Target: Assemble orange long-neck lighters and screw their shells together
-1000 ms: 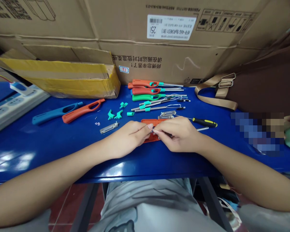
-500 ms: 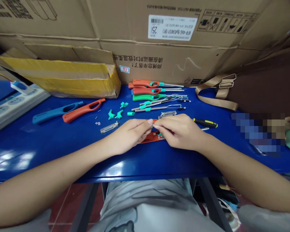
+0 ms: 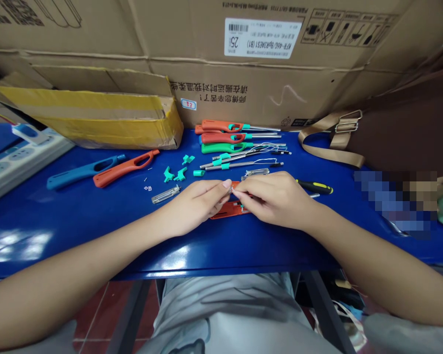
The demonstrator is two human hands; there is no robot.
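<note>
My left hand (image 3: 195, 204) and my right hand (image 3: 275, 199) meet fingertip to fingertip at the middle of the blue table (image 3: 96, 216). Both pinch at an orange lighter shell (image 3: 229, 210) that lies under them, mostly hidden. What the fingertips hold is too small to name. A clear fuel tube (image 3: 165, 194) lies just left of my left hand. A black and yellow screwdriver (image 3: 314, 187) lies behind my right hand.
Finished orange and green lighters (image 3: 225, 137) and metal tubes with wires (image 3: 239, 160) lie at the back. A blue shell (image 3: 81, 171), an orange shell (image 3: 125, 168) and teal small parts (image 3: 177, 173) lie left. Cardboard boxes (image 3: 243, 73), a power strip (image 3: 18, 157) and a brown bag (image 3: 402, 123) ring the table.
Both hands have shifted slightly away from me, and the orange shell under them now shows more below the fingers. Nothing else has moved.
</note>
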